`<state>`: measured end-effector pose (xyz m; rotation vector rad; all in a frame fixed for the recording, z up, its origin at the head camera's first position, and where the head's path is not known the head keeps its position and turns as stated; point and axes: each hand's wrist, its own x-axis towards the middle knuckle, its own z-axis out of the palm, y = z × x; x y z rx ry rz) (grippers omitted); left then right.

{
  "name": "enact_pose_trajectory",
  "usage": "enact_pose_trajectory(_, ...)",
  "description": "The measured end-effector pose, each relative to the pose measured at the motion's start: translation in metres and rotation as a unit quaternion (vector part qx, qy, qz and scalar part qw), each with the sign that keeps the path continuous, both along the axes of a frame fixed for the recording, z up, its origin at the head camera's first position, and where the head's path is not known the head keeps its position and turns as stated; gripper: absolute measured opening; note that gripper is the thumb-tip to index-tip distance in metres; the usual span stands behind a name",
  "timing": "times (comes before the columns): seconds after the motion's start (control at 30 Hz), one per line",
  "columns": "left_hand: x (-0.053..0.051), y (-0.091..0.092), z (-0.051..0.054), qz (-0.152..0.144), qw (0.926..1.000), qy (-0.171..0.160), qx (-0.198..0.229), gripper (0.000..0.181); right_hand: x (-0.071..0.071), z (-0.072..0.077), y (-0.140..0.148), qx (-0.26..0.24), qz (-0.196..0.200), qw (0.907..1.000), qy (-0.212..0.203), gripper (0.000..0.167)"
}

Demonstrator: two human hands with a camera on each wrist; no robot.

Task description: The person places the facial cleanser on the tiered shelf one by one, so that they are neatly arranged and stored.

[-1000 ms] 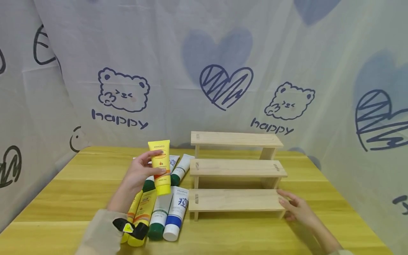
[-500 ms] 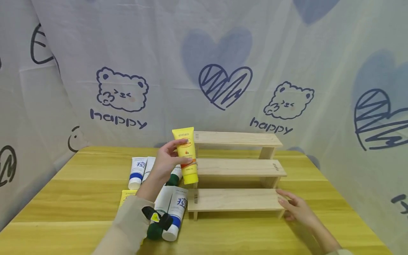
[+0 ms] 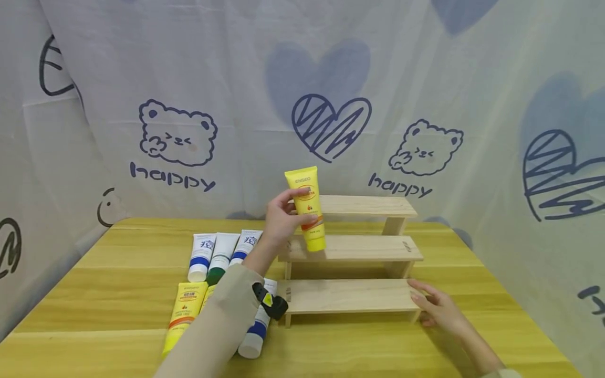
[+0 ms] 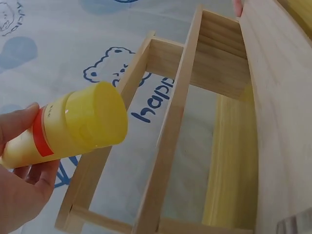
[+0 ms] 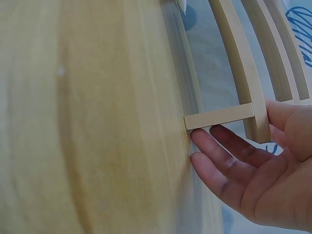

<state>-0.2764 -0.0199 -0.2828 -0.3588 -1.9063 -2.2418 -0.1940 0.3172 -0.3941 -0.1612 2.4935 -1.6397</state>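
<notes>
My left hand (image 3: 281,218) grips a yellow squeeze tube (image 3: 310,206) around its side, cap downward. The tube is held in front of the upper tiers of a three-tier wooden shelf (image 3: 350,296). In the left wrist view the yellow cap (image 4: 105,114) points toward the shelf's stepped boards, with a gap between. At the shelf's lower right end, my right hand (image 3: 439,310) holds the lowest tier. The right wrist view has its fingers against the leg (image 5: 219,117) and the thumb over the board.
Left of the shelf lie several tubes: white ones with blue or green caps, such as a white tube (image 3: 200,257), and a yellow tube (image 3: 184,317). My left forearm hides some of them. A printed cloth (image 3: 255,79) hangs behind the wooden table (image 3: 118,283).
The left hand has carried the yellow tube rightward and up, from over the lying tubes to in front of the shelf's upper tiers. The right hand has stayed on the shelf.
</notes>
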Motion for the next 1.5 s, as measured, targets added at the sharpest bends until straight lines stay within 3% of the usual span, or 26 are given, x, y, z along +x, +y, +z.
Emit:
enact_pose_trajectory(0.23,-0.008,0.023,0.012,0.009,0.9978,0.066,0.004,0.047,0.000,-0.002,0.002,-0.008,-0.003,1.0000,-0.003,0.054)
enact_pose_trajectory(0.5,-0.014,0.041,0.023,0.042,0.9913,0.123,0.016,0.041,0.000,-0.002,0.001,-0.017,0.009,0.9998,-0.007,0.054)
enact_pose_trajectory(0.7,-0.026,0.051,0.027,0.070,0.9832,0.167,0.020,0.041,0.000,-0.003,0.002,-0.022,0.003,0.9997,-0.005,0.052)
enact_pose_trajectory(0.97,-0.033,0.059,0.028,0.116,0.9706,0.210,-0.023,0.035,0.001,-0.004,0.001,-0.026,0.019,0.9995,0.004,0.051)
enact_pose_trajectory(1.27,-0.041,0.062,0.025,0.111,0.9585,0.259,-0.042,0.034,-0.001,-0.003,0.002,-0.010,0.010,0.9999,0.003,0.052)
enact_pose_trajectory(1.5,-0.047,0.064,0.023,0.097,0.9560,0.262,-0.091,0.028,0.000,-0.003,0.003,-0.022,0.013,0.9997,0.004,0.048)
